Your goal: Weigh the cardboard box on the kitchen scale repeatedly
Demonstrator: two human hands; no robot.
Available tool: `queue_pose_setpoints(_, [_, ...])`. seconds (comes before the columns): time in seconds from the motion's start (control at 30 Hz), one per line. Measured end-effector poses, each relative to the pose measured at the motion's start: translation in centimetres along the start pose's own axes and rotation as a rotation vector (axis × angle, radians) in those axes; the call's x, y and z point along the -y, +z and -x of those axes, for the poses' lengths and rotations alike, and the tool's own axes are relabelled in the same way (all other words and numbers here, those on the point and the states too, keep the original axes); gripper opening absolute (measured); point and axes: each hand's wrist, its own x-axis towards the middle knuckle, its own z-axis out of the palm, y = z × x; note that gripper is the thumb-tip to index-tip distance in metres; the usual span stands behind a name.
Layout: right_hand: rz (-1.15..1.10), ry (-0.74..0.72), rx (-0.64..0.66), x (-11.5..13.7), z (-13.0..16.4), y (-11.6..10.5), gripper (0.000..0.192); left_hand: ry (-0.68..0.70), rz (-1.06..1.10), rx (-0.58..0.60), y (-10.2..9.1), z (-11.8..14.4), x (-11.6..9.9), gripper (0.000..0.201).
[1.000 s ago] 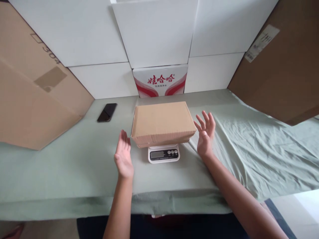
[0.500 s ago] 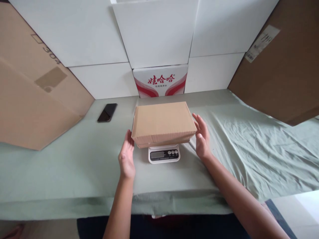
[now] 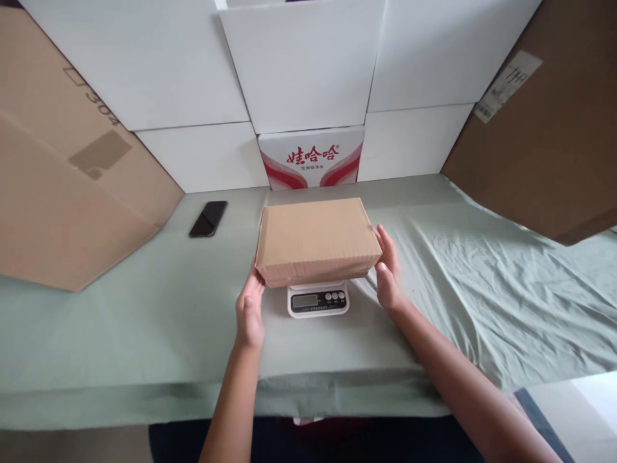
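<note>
Box: brown cardboard carton (image 3: 317,239), closed, sitting flat on a small white scale (image 3: 318,299) at the middle of the surface (image 3: 144,321); it overhangs the scale on the left, right and far sides.
Left hand: left hand (image 3: 249,310) at the box's near-left corner, fingertips against the lower edge, palm turned inward.
Right hand: right hand (image 3: 388,270) flat along the box's right side, fingers pointing far, thumb near the bottom corner.
Grip: both hands open-palmed and pressed to opposite sides; the box is clamped between them, no fingers curled over the top.
Scale: display and buttons show at the near edge; the reading is too small to tell.
Doing it well: my judgement is that even pressure from both sides, with fingertips tucked under the overhang, keeps the box level; a straight lift should avoid dragging the scale.
Risk: the left hand sits nearer than the right, so the box could swivel.
Surroundings: dark phone (image 3: 208,218) far left on the green cloth, well apart; white cartons (image 3: 299,64) stacked along the far edge.
</note>
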Motion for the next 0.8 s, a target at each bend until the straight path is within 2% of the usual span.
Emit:
queue_pose_setpoints(0.13, [0.079, -0.013, 0.023, 0.7, 0.3, 0.3, 0.069, -0.012, -0.03, 0.037, 0.0, 0.3, 0.1, 0.092])
queue_pose_setpoints(0.23, [0.089, -0.032, 0.02, 1.4, -0.5, 0.7, 0.07, 0.015, -0.011, 0.035, 0.3, -0.6, -0.6, 0.09])
queue_pose_setpoints(0.3, [0.065, -0.061, 0.007, 1.8, -2.1, 1.1, 0.068, 0.038, 0.015, 0.03, 0.9, -2.5, -1.4, 0.09])
queue_pose_setpoints(0.4, [0.032, -0.096, -0.017, 1.2, -6.0, 2.2, 0.068, 0.05, 0.036, 0.053, 2.0, -7.0, -1.7, 0.089])
queue_pose_setpoints(0.47, [0.06, -0.089, -0.037, 0.0, -8.7, 3.0, 0.071, 0.042, 0.032, 0.095, 2.9, -10.0, -0.8, 0.088])
queue_pose_setpoints(0.57, [0.088, -0.071, -0.084, -3.0, -11.2, 4.1, 0.077, 0.007, 0.022, 0.091, 3.6, -13.0, 2.1, 0.09])
queue_pose_setpoints(0.7, [0.112, 0.005, -0.095, -6.7, -11.2, 4.6, 0.079, -0.08, 0.019, 0.039, 3.4, -13.8, 6.0, 0.088])
queue_pose_setpoints(0.8, [0.12, 0.021, -0.096, -7.8, -10.6, 4.5, 0.076, -0.092, 0.034, 0.042, 3.3, -13.7, 6.9, 0.089])
